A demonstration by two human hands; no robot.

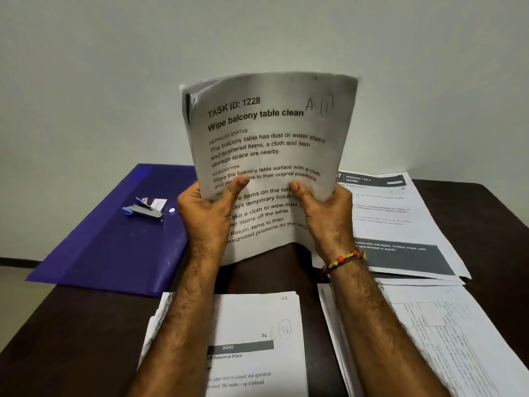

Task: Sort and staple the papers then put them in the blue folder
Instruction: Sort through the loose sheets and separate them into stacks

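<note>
Sheaf [269, 138]: held upright above the table centre, several sheets, top page marked "A" by hand; bottom edge seemed to rest on or just over the table, cannot be told which.
Left hand [207, 213]: curled round the sheaf's lower left edge, thumb pressed on the front page.
Right hand [323, 213]: curled round the lower right edge, thumb on front; beaded band was worn at the wrist.
Step judged: sheets were likely being squared up before stapling.
Risk 1: top corners were seen splayed at upper left, so an uneven staple could be made if edges were not aligned.
Risk 2: sheets were bowed; inner pages could be slipped out if either grip was loosened.
Stapler [143, 210]: lay on the folder, well apart from both hands; one hand would have to be freed to reach it, and the stack could be fanned then.
Folder [114, 247]: blue, flat at left, partly over the table edge; it could be tipped if pressed there.
Other piles [400, 224]: lay near at right and front; mixing with the wrong set was possible.
Table [71, 325]: dark.
</note>
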